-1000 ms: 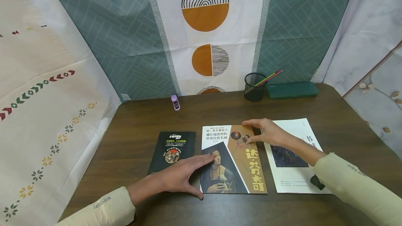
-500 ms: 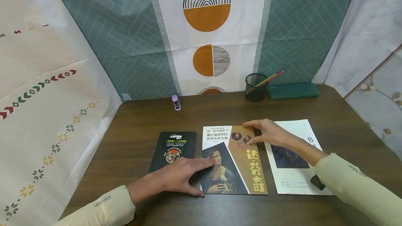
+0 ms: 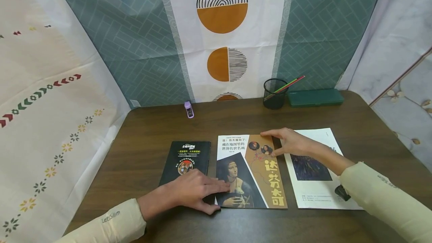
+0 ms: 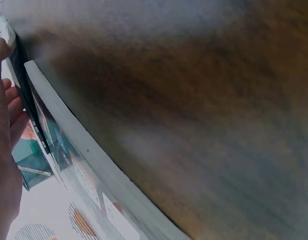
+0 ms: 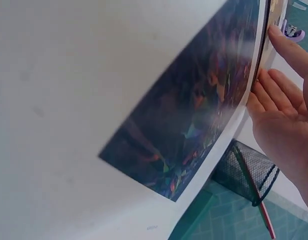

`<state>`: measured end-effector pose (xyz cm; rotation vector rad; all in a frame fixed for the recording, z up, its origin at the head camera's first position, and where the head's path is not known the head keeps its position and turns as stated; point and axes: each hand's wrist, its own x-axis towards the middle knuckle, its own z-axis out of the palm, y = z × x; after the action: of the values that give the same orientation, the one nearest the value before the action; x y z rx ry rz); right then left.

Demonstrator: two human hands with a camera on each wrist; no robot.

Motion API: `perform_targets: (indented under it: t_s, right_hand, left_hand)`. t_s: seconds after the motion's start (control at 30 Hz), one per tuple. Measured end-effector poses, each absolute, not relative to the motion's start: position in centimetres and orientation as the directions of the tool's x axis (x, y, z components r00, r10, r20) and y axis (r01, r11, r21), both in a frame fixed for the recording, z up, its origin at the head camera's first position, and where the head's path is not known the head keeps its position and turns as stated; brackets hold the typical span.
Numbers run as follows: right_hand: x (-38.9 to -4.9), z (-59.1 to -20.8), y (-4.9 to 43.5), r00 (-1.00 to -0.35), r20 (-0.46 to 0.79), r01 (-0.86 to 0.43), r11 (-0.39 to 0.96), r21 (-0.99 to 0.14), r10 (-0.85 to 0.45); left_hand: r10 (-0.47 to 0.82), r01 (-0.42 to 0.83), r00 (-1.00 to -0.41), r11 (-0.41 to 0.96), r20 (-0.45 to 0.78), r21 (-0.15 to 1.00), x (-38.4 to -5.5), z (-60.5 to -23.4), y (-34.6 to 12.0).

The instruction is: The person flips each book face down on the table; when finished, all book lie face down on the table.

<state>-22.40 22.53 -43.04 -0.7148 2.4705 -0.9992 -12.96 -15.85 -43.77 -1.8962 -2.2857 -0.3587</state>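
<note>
In the head view, a Da Vinci art book (image 3: 251,171) with a white and ochre cover lies flat on the table. My left hand (image 3: 194,190) reaches over its left edge, fingers straight on the cover's portrait and thumb by the lower left corner. At the upper right corner is my right hand (image 3: 297,143), with fingers stretched to the top edge and thumb by the right edge. A black book (image 3: 185,156) lies partly beneath my left forearm. The white book (image 3: 317,194) lies to the right, partly hidden under my right arm.
Along the back of the brown table (image 3: 152,126) stand a purple correction-fluid-like bottle (image 3: 189,110), a black mesh pen cup (image 3: 274,98) with red and green pencils, and a green case (image 3: 315,97). Patterned cloths hang behind and at both sides.
My left fingers have come down the cover toward the near edge and drawn closer together. My right thumb has shifted slightly right and down. The books have stayed in place.
</note>
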Motion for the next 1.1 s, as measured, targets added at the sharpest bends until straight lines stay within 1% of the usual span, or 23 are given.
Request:
perform_targets:
  t_s: [0.1,0.23,0.4,0.53,0.7,0.8,0.87,0.97,1.1]
  right_hand:
    - [-22.4,-43.0,22.6,-0.787,-0.165,-0.315,0.617,-0.721,-0.594]
    - [-22.4,-42.9,22.8,-0.771,-0.172,-0.328,0.614,-0.718,-0.613]
    - [-22.3,-42.7,23.0,-0.753,-0.184,-0.341,0.614,-0.712,-0.632]
    - [-22.2,-42.5,23.2,-0.739,-0.182,-0.348,0.6,-0.721,-0.648]
    - [-22.2,-42.7,23.3,-0.745,-0.176,-0.336,0.59,-0.734,-0.644]
    - [-22.3,-42.9,23.4,-0.747,-0.15,-0.347,0.572,-0.743,-0.647]
    - [-22.4,-43.0,23.5,-0.743,-0.127,-0.36,0.552,-0.752,-0.658]
    - [-22.5,-43.0,23.7,-0.736,-0.095,-0.388,0.532,-0.753,-0.67]
    - [-22.5,-43.1,24.0,-0.733,-0.07,-0.407,0.519,-0.751,-0.676]
  left_hand:
    - [0.934,0.992,-0.119,0.123,0.337,0.009,-13.0,-43.6,-15.8]
    - [0.911,0.994,-0.1,0.106,0.401,0.006,-13.1,-43.1,-15.9]
    - [0.875,0.993,-0.109,0.119,0.471,0.009,-13.2,-42.3,-16.1]
    - [0.851,0.991,-0.131,0.128,0.509,0.041,-13.4,-41.5,-16.1]
    - [0.82,0.983,-0.183,0.14,0.542,0.12,-13.7,-40.5,-16.1]
    - [0.802,0.974,-0.22,0.148,0.555,0.173,-13.9,-39.8,-16.1]
    - [0.793,0.97,-0.233,0.152,0.563,0.187,-14.0,-39.3,-16.1]
    - [0.775,0.971,-0.233,0.155,0.588,0.18,-14.1,-38.6,-16.1]
    - [0.739,0.978,-0.208,0.155,0.64,0.139,-14.6,-37.8,-16.2]
